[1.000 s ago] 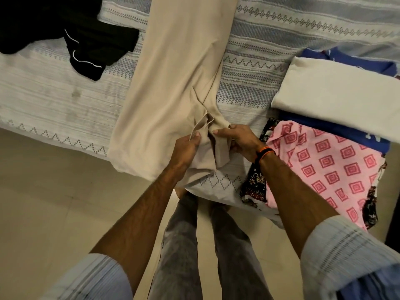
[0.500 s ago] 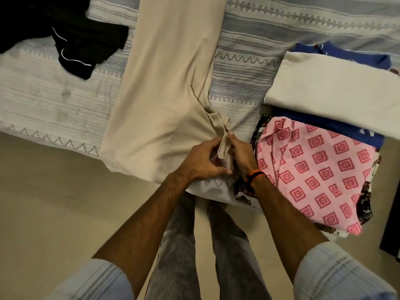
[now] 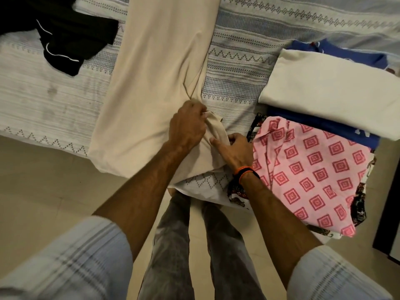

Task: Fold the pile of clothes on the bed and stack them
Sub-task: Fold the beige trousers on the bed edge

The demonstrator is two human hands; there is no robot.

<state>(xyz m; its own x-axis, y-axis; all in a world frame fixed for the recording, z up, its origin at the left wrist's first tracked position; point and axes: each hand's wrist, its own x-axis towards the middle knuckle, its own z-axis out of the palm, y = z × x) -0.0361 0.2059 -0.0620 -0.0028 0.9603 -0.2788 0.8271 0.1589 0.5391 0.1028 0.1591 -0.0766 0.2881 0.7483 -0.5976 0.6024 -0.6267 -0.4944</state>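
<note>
The bed (image 3: 281,24), under its grey-and-white patterned cover, carries everything, and its near edge runs just in front of the person's legs. The beige garment (image 3: 151,83) lies spread lengthwise from the far edge down to that near edge, a little of it hanging over. Toward the right edge sits the stack of folded clothes (image 3: 324,87), cream on blue, with a pink patterned shirt (image 3: 313,169) laid in front of it. At the far left corner a black garment (image 3: 71,35) waits unfolded.

The left hand (image 3: 187,126) has its fingers curled into a bunched corner of the beige cloth near the near edge; the right hand (image 3: 234,152) pinches the same flap just beside it, thumb against the fabric. Both grips look firm, though how much cloth is inside each cannot be seen.

To fold this well, I judge the bunch should first be drawn flat (a twisted corner spoils every later crease). Keep the two hands level, pull the edge taut, and lay it straight along the garment's length. Watch the overhang at the near edge; it could drag the cloth off.
</note>
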